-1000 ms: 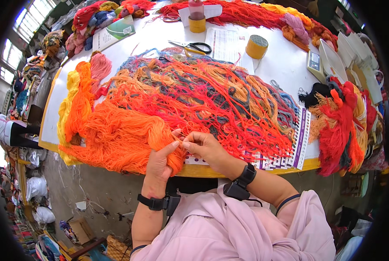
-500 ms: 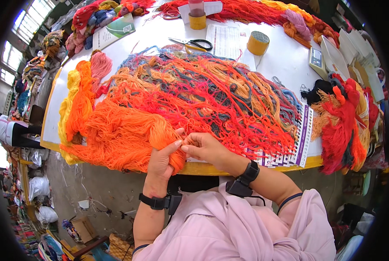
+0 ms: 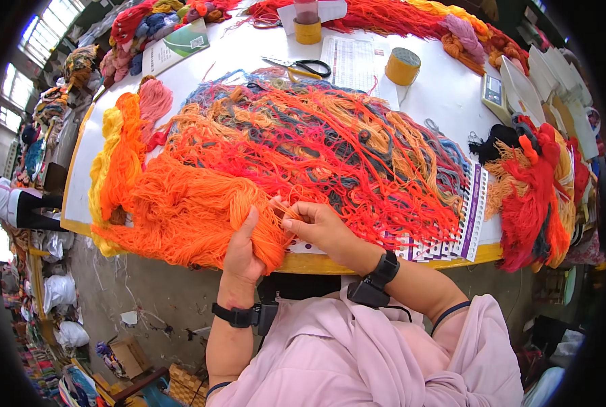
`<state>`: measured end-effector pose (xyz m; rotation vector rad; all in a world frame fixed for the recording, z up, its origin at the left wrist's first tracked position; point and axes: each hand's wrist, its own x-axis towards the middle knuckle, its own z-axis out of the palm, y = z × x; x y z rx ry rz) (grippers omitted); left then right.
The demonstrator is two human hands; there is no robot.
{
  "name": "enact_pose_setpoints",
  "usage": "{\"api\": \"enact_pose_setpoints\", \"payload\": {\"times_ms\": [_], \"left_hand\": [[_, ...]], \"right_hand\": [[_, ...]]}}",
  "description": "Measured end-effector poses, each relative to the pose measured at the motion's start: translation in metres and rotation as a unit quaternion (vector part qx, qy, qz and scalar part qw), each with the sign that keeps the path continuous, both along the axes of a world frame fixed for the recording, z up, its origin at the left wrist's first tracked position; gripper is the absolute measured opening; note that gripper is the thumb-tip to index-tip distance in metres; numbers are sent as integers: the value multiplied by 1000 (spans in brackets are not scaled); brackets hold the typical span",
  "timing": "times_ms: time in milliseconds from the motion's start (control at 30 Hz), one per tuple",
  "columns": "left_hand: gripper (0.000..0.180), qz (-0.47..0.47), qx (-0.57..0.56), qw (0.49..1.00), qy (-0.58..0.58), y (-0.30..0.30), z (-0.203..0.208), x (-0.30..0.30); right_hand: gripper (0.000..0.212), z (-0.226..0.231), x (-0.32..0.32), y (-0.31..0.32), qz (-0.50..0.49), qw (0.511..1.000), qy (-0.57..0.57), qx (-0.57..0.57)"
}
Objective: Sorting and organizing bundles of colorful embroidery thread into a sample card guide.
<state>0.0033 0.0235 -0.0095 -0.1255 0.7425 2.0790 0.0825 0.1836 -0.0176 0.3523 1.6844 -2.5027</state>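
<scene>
A thick orange yarn hank (image 3: 187,203) lies at the table's near left edge. My left hand (image 3: 244,252) is wrapped round its right end, the thumb pointing up along the strands and most fingers hidden beneath the yarn. Close on the right, my right hand (image 3: 320,229) pinches a few orange strands between thumb and forefinger, just off the hank. Behind both hands spreads a wide layer of tangled red, tan and grey yarn (image 3: 330,146). Yellow yarn (image 3: 106,180) and a lighter orange skein (image 3: 128,146) lie left of the hank.
Scissors (image 3: 306,66), a tape roll (image 3: 403,66) and a printed sheet (image 3: 349,61) lie at the far side. Purple-edged colour cards (image 3: 476,210) stick out at the right, beside hanging red yarn (image 3: 535,197). A small scale (image 3: 494,98) stands at the back right.
My left hand has moved slightly left and down, its thumb now away from the right hand's fingertips. The hank's end is turned a little; my right hand has barely moved.
</scene>
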Motion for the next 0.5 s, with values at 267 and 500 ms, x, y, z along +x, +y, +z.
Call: {"api": "enact_pose_setpoints", "payload": {"times_ms": [267,500], "left_hand": [[38,59,-110,988,95,6,6,7],[32,59,-126,986,94,4,7,5]], "right_hand": [[12,2,4,4,1,1000,-25,12],[17,7,5,3,-13,999,-8,-48]]}}
